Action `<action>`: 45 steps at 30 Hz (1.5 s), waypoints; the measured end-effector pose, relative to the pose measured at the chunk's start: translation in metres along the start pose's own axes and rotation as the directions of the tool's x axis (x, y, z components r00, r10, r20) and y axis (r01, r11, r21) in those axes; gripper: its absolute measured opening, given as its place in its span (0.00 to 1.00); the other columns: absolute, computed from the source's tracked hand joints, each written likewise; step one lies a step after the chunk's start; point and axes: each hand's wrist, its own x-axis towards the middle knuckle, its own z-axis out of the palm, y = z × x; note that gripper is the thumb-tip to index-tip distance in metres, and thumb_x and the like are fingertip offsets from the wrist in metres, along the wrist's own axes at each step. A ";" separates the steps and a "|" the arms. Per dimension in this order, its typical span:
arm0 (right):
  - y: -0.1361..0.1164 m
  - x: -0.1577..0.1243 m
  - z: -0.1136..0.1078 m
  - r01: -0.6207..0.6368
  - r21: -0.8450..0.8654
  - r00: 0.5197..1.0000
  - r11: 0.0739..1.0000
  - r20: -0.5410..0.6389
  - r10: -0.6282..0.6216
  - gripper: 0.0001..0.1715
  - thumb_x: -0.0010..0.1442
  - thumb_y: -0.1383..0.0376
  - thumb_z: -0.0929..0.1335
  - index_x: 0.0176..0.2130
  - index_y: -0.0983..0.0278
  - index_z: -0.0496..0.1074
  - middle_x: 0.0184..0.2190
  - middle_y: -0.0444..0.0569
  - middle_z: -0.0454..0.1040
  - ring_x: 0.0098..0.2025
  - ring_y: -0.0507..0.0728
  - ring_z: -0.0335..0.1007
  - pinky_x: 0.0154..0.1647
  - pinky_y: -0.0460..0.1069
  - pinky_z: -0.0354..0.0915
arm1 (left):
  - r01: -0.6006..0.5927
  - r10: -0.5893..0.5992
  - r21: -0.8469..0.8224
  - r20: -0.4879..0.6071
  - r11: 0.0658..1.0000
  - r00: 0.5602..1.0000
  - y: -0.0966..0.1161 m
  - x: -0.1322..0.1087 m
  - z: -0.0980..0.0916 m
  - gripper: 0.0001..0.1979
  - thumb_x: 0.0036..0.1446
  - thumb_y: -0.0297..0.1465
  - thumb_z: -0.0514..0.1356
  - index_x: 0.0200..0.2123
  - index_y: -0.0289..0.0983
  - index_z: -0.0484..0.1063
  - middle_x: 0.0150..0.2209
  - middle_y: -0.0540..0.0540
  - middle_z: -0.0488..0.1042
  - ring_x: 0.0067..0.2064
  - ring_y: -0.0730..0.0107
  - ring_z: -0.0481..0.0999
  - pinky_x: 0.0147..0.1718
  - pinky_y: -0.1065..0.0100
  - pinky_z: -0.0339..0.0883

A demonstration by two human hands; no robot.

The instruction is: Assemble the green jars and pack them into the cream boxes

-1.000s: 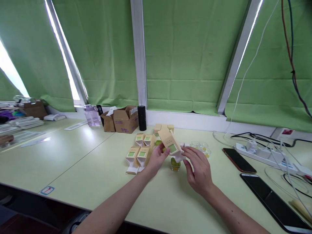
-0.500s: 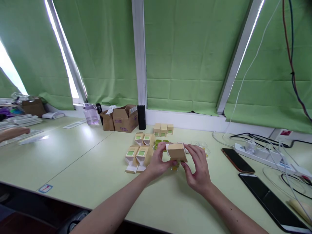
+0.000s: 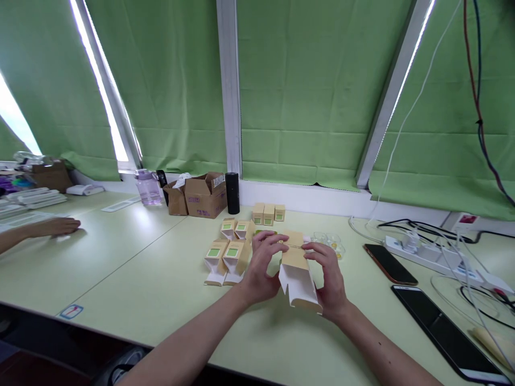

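Observation:
Between both hands I hold a small tan cardboard box (image 3: pixel 295 257) above the table, its near end open with a white inner flap towards me. My left hand (image 3: pixel 263 262) grips its left side, fingertips on the top. On the other side my right hand (image 3: pixel 328 276) clasps it, with fingers on the upper edge. Left of my left hand stand several open tan boxes (image 3: pixel 237 254) with green square labels and white flaps. Behind lie clear plastic containers (image 3: pixel 330 242) with yellow bits, and something green (image 3: pixel 263 232) is partly hidden by my left hand.
Several closed tan boxes (image 3: pixel 269 214) stand at the back. A black cylinder (image 3: pixel 232 193), a brown carton (image 3: pixel 205 195) and a purple bottle (image 3: pixel 148 187) line the wall. Right are a phone (image 3: pixel 390 264), a tablet (image 3: pixel 446 327) and a power strip (image 3: pixel 434 260). Another person's hand (image 3: pixel 58 227) rests far left.
The box in my hands has turned so its open end and white flap now face me. My fingers have shifted onto its top. The other person's hand has moved right and down onto the table.

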 end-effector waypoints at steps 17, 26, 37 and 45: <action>0.004 0.000 0.002 0.046 0.022 0.999 0.999 0.001 -0.046 0.27 0.62 0.70 0.66 0.58 0.56 0.62 0.60 0.57 0.69 0.62 0.69 0.67 0.58 0.71 0.67 | -0.021 0.022 0.093 -0.018 0.995 1.000 -0.001 -0.002 0.000 0.21 0.56 0.27 0.65 0.52 0.43 0.66 0.57 0.37 0.71 0.63 0.47 0.63 0.58 0.45 0.62; 0.001 -0.006 0.004 -0.163 0.156 0.986 0.974 0.005 0.165 0.33 0.64 0.67 0.66 0.66 0.59 0.58 0.59 0.60 0.71 0.62 0.69 0.69 0.61 0.70 0.69 | 0.160 -0.149 -0.173 0.074 0.972 0.986 -0.003 -0.004 0.001 0.28 0.59 0.28 0.66 0.61 0.43 0.65 0.61 0.36 0.68 0.64 0.49 0.68 0.61 0.47 0.66; 0.001 -0.014 0.014 -0.200 0.234 0.976 0.951 -0.035 0.214 0.31 0.67 0.68 0.67 0.65 0.57 0.56 0.63 0.61 0.63 0.68 0.67 0.60 0.60 0.68 0.71 | 0.337 -0.371 -0.381 -0.019 0.861 0.928 -0.013 -0.015 0.012 0.29 0.62 0.41 0.66 0.63 0.43 0.62 0.60 0.37 0.68 0.51 0.59 0.76 0.55 0.55 0.71; -0.004 -0.004 0.012 -0.196 0.195 0.981 0.961 0.034 0.193 0.21 0.70 0.69 0.63 0.60 0.54 0.62 0.56 0.57 0.66 0.67 0.67 0.58 0.47 0.61 0.77 | 0.325 -0.354 -0.352 -0.022 0.878 0.935 -0.012 -0.011 0.011 0.28 0.63 0.47 0.63 0.62 0.44 0.62 0.61 0.37 0.66 0.46 0.63 0.75 0.45 0.60 0.73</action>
